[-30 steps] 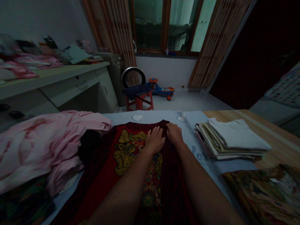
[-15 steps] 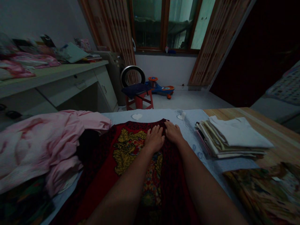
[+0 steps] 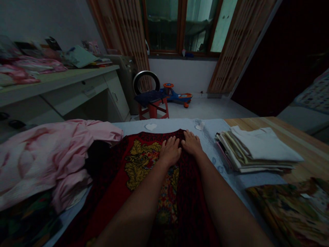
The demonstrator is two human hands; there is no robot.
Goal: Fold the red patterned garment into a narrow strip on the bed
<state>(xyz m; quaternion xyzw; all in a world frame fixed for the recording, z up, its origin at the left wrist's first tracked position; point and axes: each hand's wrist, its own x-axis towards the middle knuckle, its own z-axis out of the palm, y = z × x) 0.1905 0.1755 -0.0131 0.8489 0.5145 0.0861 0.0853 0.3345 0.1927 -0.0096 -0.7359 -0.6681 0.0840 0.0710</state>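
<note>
Red patterned garment (image 3: 142,168) lying flat mid-way along the pale blue cover (image 3: 164,126), far edge under both hands: left hand (image 3: 169,151) and right hand (image 3: 191,143) side by side, fingers spread, palms pressed down, pinching nothing. Open flat palms, sound for keeping cloth from bunching. Crumpled pink cloth (image 3: 48,154) just left; folded stack (image 3: 257,151) right; floral cloth (image 3: 288,212) near right.

Pale blue sheet strip (image 3: 212,149) between red patterned garment (image 3: 144,161) and folded clothes stack (image 3: 254,151), pink cloth heap (image 3: 46,154) blocking left
</note>
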